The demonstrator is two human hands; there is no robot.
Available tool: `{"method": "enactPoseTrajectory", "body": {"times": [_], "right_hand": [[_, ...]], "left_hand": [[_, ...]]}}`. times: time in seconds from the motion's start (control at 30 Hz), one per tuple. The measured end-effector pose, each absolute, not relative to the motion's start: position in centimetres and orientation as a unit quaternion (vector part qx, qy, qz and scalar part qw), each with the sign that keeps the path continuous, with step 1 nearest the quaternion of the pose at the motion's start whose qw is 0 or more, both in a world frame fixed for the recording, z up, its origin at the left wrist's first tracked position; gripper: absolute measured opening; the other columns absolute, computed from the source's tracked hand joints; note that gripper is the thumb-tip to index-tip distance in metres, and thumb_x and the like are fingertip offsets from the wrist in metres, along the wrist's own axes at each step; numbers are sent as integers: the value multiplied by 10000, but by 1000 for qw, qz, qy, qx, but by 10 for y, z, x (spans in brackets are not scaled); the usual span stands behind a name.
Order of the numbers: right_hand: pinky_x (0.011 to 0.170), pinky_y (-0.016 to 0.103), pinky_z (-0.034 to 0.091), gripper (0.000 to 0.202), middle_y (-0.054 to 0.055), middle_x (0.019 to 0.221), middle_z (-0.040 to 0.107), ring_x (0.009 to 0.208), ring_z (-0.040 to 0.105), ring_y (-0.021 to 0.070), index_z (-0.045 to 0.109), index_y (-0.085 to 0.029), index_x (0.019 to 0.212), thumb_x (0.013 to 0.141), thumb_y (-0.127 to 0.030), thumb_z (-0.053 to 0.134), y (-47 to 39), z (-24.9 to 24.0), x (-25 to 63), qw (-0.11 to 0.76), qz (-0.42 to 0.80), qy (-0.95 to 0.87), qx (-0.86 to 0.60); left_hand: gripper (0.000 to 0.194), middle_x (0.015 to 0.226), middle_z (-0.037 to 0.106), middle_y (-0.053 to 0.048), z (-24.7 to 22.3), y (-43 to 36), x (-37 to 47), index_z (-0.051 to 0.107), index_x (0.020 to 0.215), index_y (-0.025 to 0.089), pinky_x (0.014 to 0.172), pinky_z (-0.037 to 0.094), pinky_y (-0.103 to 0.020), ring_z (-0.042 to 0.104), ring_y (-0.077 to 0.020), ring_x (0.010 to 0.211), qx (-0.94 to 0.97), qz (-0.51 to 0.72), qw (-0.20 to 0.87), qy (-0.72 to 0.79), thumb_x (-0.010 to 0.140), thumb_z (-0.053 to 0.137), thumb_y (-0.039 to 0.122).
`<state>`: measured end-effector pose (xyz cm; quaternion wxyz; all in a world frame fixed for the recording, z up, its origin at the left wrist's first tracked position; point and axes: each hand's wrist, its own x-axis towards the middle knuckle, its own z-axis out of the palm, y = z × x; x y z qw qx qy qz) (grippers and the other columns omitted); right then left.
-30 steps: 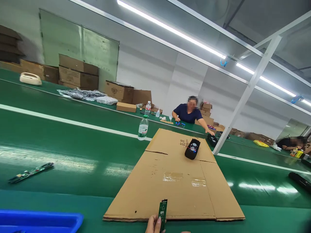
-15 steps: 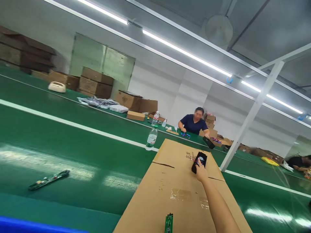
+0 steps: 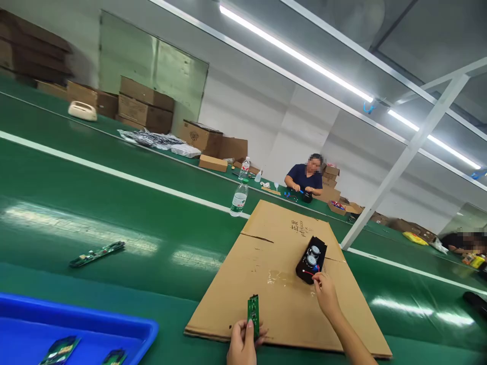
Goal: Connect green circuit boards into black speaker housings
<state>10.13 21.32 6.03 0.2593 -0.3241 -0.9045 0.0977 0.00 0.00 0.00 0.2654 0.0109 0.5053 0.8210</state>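
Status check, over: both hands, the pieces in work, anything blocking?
Left hand holding green circuit board. Right hand at wires of black speaker housing, grip unclear. Housing on cardboard; no obstruction visible between board and housing.

Cardboard sheet (image 3: 289, 319): black characters (image 3: 295, 226), perhaps "正发"; smaller lettering (image 3: 303, 229) beside, bottle label (image 3: 239, 200) unreadable.

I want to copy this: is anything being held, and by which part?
The left hand holds the green board by its near end. The right hand is at the red wire; grip unclear.
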Motion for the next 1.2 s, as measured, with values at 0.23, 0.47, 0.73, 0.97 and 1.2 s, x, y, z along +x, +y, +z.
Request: {"method": "enactPoseTrajectory", "body": {"times": [0.23, 0.47, 0.73, 0.97, 1.2], "right_hand": [[733, 258, 465, 180, 66, 862, 623, 804, 578, 156, 600, -179, 778, 816, -217, 428, 61, 70, 146, 283, 267, -890, -239], [618, 210, 482, 171, 28, 744, 618, 657, 579, 122, 569, -163, 846, 733, -291, 579, -24, 88, 113, 260, 515, -779, -244], [463, 195, 422, 225, 13, 659, 596, 468, 506, 80, 644, -141, 761, 703, -350, 582, -46, 105, 52, 229, 622, -726, -183], [515, 201, 406, 232, 17, 676, 586, 567, 504, 97, 656, -175, 825, 791, -360, 520, -33, 113, 69, 204, 543, -804, -130], [577, 223, 353, 259, 16, 668, 550, 629, 473, 112, 644, -196, 809, 872, -269, 404, -39, 123, 97, 173, 352, -917, -76]], "left_hand": [[402, 611, 627, -29, 24, -11, -7, 470, 677, 156, 519, 481, -286, 623, -190, 556, -6, 834, 262, 486, 562, 678, 480], [393, 811, 624, -27, 50, -56, -29, 452, 723, 165, 613, 461, -224, 611, -142, 755, -44, 867, 191, 459, 603, 656, 478], [495, 857, 633, -30, 85, -153, -12, 504, 880, 173, 679, 490, -313, 615, -199, 799, -22, 862, 238, 448, 525, 756, 408], [334, 658, 586, 5, 89, -172, 15, 561, 844, 148, 520, 471, -256, 534, -127, 532, 54, 758, 261, 595, 603, 688, 341], [319, 666, 610, -36, 95, -163, 27, 559, 924, 147, 652, 478, -284, 555, -160, 619, 146, 740, 230, 615, 756, 518, 416]]}}
